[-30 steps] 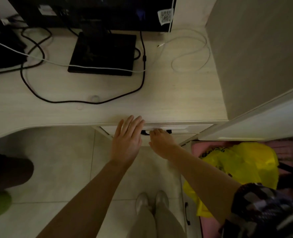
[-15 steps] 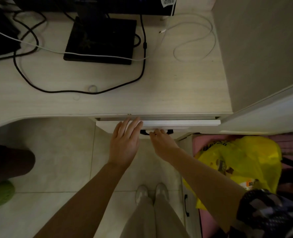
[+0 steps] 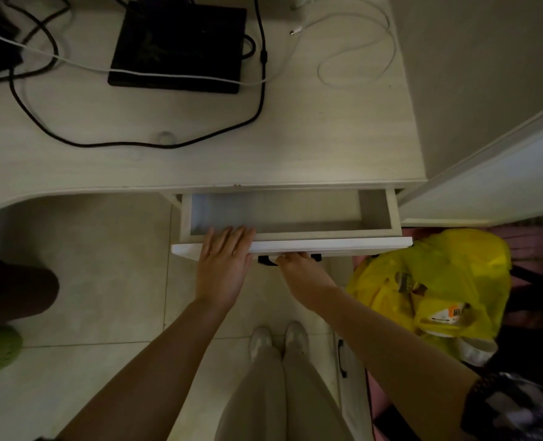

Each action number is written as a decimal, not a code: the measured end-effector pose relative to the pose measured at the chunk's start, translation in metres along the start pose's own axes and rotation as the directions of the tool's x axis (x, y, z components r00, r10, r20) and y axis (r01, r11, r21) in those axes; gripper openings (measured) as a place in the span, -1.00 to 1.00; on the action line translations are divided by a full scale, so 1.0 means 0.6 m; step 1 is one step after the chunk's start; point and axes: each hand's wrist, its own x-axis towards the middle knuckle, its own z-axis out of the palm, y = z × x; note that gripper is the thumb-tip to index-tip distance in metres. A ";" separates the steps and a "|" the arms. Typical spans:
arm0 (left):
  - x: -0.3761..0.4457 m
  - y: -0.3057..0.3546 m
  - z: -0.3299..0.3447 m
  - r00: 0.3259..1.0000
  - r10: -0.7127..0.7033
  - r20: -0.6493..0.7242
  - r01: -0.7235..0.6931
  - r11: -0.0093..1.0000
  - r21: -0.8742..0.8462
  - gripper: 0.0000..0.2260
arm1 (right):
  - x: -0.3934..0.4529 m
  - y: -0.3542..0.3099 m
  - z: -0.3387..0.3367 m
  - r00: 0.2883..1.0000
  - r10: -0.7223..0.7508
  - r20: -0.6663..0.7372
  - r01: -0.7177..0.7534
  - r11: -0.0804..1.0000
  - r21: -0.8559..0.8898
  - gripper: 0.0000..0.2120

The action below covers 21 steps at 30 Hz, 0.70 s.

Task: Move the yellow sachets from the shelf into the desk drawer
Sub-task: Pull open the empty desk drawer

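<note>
right hand [image 3: 298, 270] curled on drawer handle [image 3: 267, 260] | left hand [image 3: 224, 264] flat, holding nothing, on drawer [image 3: 327, 244] front | we risk overpulling (drawer drops out)

Dim indoor light, brightest on the pale desk top [image 3: 311, 148], murky dark corners, wide-angle bending at edges, soft grainy detail throughout

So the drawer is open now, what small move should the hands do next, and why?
Probably let go: the drawer is pulled out and looks empty, the right hand grips its black handle, the left hand rests flat on the front edge. No sachets in view.
</note>
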 end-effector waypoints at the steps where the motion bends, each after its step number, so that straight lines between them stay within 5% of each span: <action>1: -0.008 0.002 0.000 1.000 -0.002 -0.008 0.002 1.000 -0.008 -0.59 | -0.006 -0.002 0.006 1.000 0.003 -0.007 -0.003 1.000 0.001 -0.60; 21: -0.161 0.050 -0.004 0.999 -0.044 -0.012 0.043 0.996 -0.073 -0.62 | -0.145 -0.043 0.127 0.995 -0.056 -0.086 0.056 0.998 -0.004 -0.49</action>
